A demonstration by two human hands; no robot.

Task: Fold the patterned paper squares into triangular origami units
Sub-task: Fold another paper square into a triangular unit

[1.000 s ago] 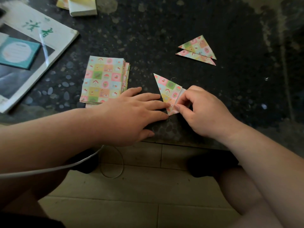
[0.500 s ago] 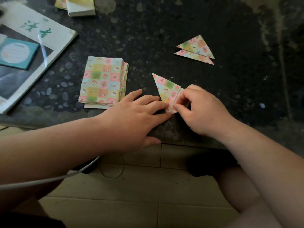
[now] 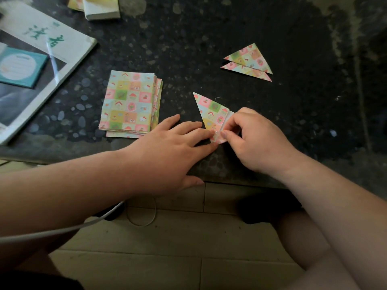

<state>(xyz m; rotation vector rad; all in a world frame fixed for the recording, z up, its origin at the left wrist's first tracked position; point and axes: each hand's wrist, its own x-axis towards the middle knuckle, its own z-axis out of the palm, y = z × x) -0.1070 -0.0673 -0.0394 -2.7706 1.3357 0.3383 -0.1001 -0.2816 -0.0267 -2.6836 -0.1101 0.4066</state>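
A patterned paper (image 3: pixel 212 110), folded into a narrow triangle, lies on the dark table near its front edge. My left hand (image 3: pixel 173 151) lies flat with its fingertips pressing the triangle's lower tip. My right hand (image 3: pixel 255 141) pinches the paper's right flap between thumb and forefinger, its white underside showing. A stack of patterned paper squares (image 3: pixel 128 102) sits to the left of my hands. Two finished triangular units (image 3: pixel 250 60) lie overlapped at the back right.
A magazine (image 3: pixel 41 51) with a teal card (image 3: pixel 19 66) on it lies at the left. A white block (image 3: pixel 100 7) sits at the back. The table's front edge (image 3: pixel 240 183) runs just under my wrists. A white cable (image 3: pixel 62 230) crosses below my left arm.
My left hand's fingertips have slid slightly right to the triangle's lower tip. My right hand keeps its pinch on the flap, pressing it lower. The stack and the finished units have not moved.
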